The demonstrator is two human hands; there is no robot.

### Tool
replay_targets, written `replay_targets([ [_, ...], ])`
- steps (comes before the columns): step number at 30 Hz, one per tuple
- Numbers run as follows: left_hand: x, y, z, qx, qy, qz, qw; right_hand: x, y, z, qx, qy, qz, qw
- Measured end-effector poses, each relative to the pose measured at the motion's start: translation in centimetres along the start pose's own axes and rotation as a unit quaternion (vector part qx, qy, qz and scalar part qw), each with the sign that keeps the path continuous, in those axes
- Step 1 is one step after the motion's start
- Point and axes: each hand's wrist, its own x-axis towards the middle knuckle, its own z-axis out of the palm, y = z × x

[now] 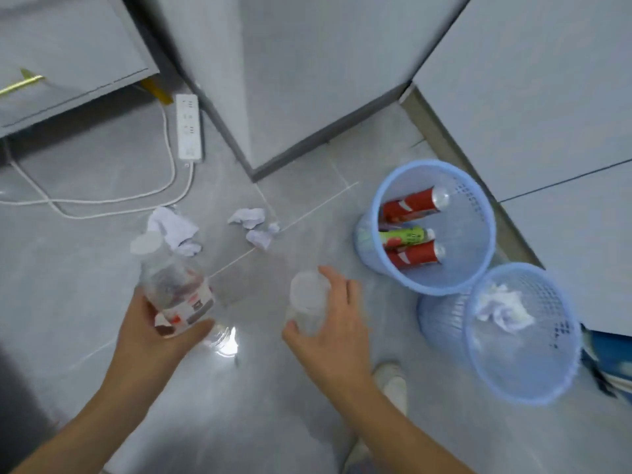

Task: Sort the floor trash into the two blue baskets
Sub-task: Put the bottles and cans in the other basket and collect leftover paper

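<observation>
My left hand [154, 333] grips a clear plastic bottle with a red and white label [178, 289], white cap pointing away. A second clear bottle with a white cap [307, 302] is in my right hand [333, 323]. Both are held above the grey floor. Crumpled white paper lies on the floor: one wad [174, 230] behind the left bottle, another [254, 224] in the middle. The far blue basket [386, 196] holds two red bottles and a green one. The near blue basket [547, 378] holds a crumpled paper ball [502, 309].
A white power strip [188, 128] with looping cables [102, 203] lies at the back left by a grey cabinet. A wall corner [253, 169] juts toward the floor's middle. Grey cupboards stand behind the baskets. My white shoe [393, 384] is below the right hand.
</observation>
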Motion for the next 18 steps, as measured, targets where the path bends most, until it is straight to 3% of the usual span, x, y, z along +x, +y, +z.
replay_targets([
  [4, -3.1, 8.8, 8.7, -0.028, -0.097, 0.064, 0.993, 1.2, 2.8, -12.1, 0.088, 0.124, 0.02, 0.988],
  [8, -3.6, 15.1, 18.6, -0.04, -0.165, 0.13, 0.977, 6.1, 6.6, -20.1, 0.102, 0.184, 0.057, 0.976],
  [13, -0.9, 16.4, 28.2, 0.055, -0.135, 0.171, 0.974, 13.0, 11.0, -21.8, 0.116, 0.159, 0.12, 0.973],
  [18, 1.4, 15.3, 30.6, 0.17, -0.086, 0.15, 0.97, 16.0, 12.0, -20.7, 0.096, 0.092, 0.159, 0.978],
])
